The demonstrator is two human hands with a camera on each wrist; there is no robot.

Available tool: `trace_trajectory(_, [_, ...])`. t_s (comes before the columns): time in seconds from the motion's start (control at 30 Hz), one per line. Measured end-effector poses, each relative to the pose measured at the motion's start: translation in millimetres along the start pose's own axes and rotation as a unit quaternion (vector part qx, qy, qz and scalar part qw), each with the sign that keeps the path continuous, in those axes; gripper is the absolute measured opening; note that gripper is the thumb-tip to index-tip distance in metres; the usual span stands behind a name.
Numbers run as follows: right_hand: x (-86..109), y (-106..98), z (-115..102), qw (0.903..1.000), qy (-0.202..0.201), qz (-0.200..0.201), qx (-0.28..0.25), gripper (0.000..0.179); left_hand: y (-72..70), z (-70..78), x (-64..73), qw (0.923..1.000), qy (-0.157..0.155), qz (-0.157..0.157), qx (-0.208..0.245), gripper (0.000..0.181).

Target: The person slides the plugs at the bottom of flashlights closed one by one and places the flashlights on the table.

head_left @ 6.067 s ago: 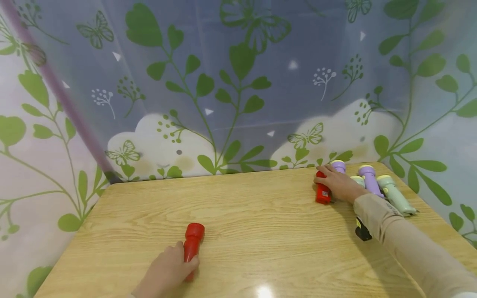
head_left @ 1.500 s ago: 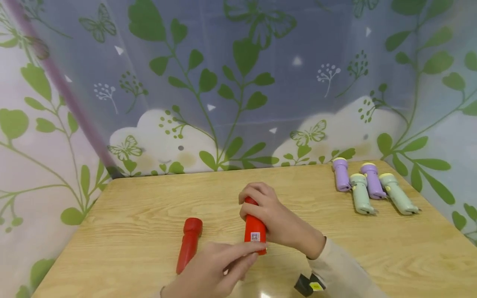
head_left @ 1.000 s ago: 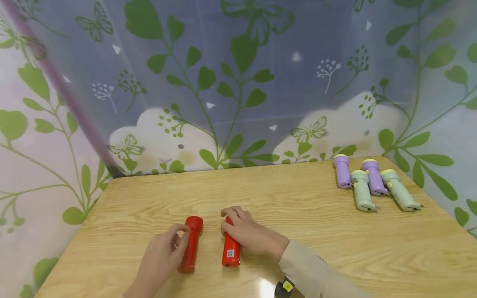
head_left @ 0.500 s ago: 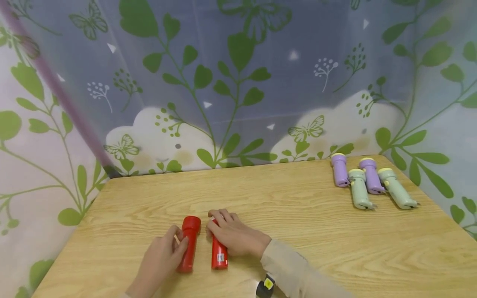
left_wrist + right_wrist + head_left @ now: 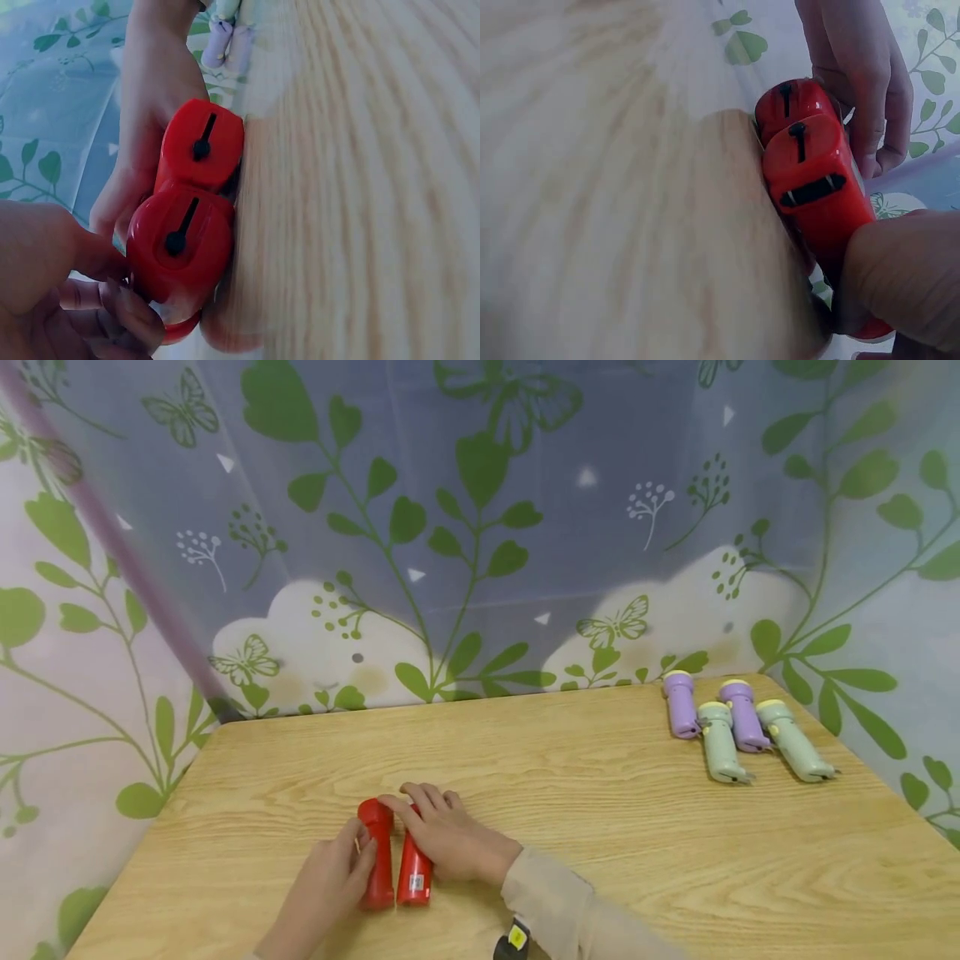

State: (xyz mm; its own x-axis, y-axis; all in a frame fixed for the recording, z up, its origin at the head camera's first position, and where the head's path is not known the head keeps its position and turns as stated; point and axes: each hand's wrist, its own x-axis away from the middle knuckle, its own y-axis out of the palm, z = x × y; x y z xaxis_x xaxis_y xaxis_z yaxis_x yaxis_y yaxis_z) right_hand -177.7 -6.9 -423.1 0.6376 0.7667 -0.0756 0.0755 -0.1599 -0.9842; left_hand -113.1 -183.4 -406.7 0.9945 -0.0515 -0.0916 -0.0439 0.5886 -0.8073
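Observation:
Two red flashlights lie side by side on the table, heads away from me: a left one (image 5: 381,872) and a right one (image 5: 415,864) with a small white label. My right hand (image 5: 456,843) grips the right flashlight from above near its head, its thumb reaching toward the left one's head. My left hand (image 5: 322,881) rests beside the left flashlight, thumb and loosely bent fingers touching its outer side. Black sliders in slots show on the tail ends of the left flashlight (image 5: 150,236) and right flashlight (image 5: 182,142) in the left wrist view, where the bodies meet.
At the table's back right lie two lilac flashlights (image 5: 681,706) and two mint green flashlights (image 5: 722,747) with pale yellow rims. The wooden table (image 5: 570,777) ends against a leaf-patterned fabric backdrop (image 5: 480,560). A black device (image 5: 512,941) sits at the right wrist.
My right hand has brought the right red flashlight from the back right group and slid it left against the other. My left hand briefly touched its tail, then returned to the left flashlight.

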Motion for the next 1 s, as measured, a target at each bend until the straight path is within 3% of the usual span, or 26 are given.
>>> trace_trajectory(0.2, [0.4, 3, -1, 0.9995, 0.001, 0.016, -0.026, 0.100, 4.0, -2.2, -2.1, 0.9996, 0.025, -0.008, -0.014, 0.009])
trace_trajectory(0.47, [-0.2, 5, -5, 0.9981, 0.038, 0.037, -0.031, 0.104, 3.9, -3.7, -4.0, 0.9975, 0.061, -0.017, -0.031, 0.006])
trace_trajectory(0.73, [2.6, 6, -5, 0.9943, 0.057, 0.054, -0.073, 0.110, 0.8, -7.5, -6.8, 0.9988, 0.037, -0.033, -0.006, 0.006])
trace_trajectory(0.87, [13.7, -2, 11, 0.9890, 0.072, 0.058, -0.116, 0.106, 1.8, -6.7, -5.7, 0.9997, 0.020, -0.013, 0.000, 0.014])
trace_trajectory(1.0, [33.4, -17, 51, 0.9845, 0.103, 0.062, -0.128, 0.102, 8.4, 3.9, -3.7, 0.9982, 0.036, 0.043, -0.023, 0.022])
